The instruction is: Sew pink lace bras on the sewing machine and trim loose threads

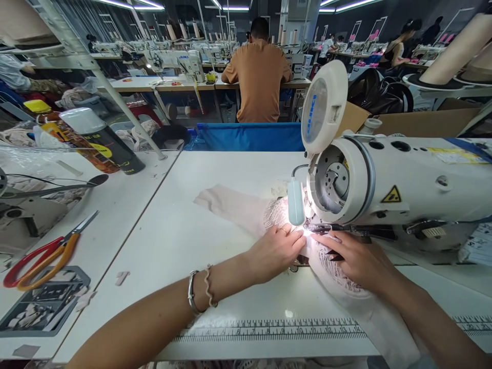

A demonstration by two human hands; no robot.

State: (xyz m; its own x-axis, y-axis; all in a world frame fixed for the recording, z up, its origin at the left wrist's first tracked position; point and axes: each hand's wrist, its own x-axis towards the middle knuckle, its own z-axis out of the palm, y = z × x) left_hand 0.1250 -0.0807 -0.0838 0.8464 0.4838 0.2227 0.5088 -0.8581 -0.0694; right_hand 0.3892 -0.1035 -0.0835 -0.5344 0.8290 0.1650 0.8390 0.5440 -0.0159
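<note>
Pale pink fabric [234, 205] with lacy, ruffled trim [334, 266] lies under the needle area of a white sewing machine [415, 179]. My left hand [277, 251] is closed on the fabric just left of the presser foot, fingertips pressed down and bent. From the right, my right hand [359, 259] holds the fabric near the same spot, its index finger stretched toward the foot. Dark pointed tips of some tool [335, 254] show beneath the right fingers; its kind is mostly hidden. A small lamp [295, 202] lights the stitching spot, where glare hides the needle.
Scissors [54, 251] with red and orange handles lie at left above a grey parts tray [46, 302]. A spray can [103, 141] and a yellow-capped bottle [73, 136] lean beyond. A printed ruler [269, 330] runs along the front edge. A person [258, 72] sits ahead, back turned.
</note>
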